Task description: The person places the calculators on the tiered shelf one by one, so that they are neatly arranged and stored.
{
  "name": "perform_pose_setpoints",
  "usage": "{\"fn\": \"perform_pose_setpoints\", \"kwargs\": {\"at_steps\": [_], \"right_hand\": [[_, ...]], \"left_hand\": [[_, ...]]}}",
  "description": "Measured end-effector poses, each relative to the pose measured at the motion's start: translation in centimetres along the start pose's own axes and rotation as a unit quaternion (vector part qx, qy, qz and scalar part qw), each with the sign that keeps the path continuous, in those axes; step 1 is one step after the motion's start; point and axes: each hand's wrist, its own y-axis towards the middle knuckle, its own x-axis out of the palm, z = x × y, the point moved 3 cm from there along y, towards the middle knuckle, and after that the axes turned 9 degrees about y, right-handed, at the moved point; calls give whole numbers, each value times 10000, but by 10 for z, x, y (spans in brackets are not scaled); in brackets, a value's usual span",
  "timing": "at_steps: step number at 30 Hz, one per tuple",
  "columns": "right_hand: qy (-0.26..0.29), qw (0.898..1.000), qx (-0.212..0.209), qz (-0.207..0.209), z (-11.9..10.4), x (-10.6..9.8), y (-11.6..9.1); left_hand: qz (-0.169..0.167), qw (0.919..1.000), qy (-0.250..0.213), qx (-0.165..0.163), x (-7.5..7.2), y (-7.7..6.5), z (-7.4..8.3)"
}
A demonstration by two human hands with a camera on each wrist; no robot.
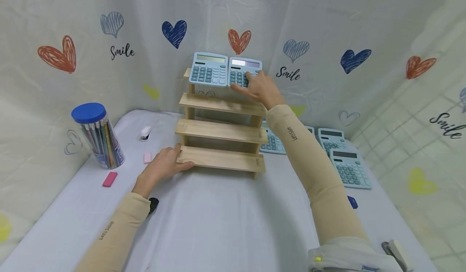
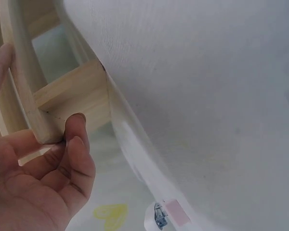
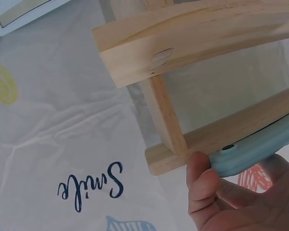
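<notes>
A wooden tiered rack (image 1: pixel 222 131) stands on the white-covered table. My left hand (image 1: pixel 162 166) grips the left end of its lowest shelf; in the left wrist view the thumb lies on one side of the board (image 2: pixel 26 72) and curled fingers lie at its other side. Two light-blue calculators lean side by side on the top tier. On the right one (image 1: pixel 238 74) is my right hand (image 1: pixel 259 89), thumb at its lower edge and fingers over its keys. The right wrist view shows the fingers around the end of this calculator (image 3: pixel 253 151). The left calculator (image 1: pixel 208 69) stands untouched.
More calculators (image 1: pixel 350 168) lie at the right, partly behind my right arm. To the left stand a blue-lidded tub of pencils (image 1: pixel 103 142), a small white stapler (image 1: pixel 145 133), a pale pink eraser (image 1: pixel 147 158) and a darker pink one (image 1: pixel 110 179). A heart-printed curtain (image 1: pixel 204 5) hangs behind.
</notes>
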Motion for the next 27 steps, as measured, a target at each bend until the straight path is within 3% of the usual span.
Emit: {"fn": "perform_pose_setpoints", "kwargs": {"at_steps": [6,12,21,27], "right_hand": [[163,9998,140,-21,6,-3,-5],[201,9995,154,167,33,-7,-21],[152,9988,458,117,103,1,-71],[116,9956,914,-197,168,11,-112]], "left_hand": [[-91,9999,-4,-77,0,0,2],[-179,9998,21,-129,-2,-2,3],[-257,9996,37,-119,-5,-1,3],[-269,9996,26,-88,-3,-2,4]]}}
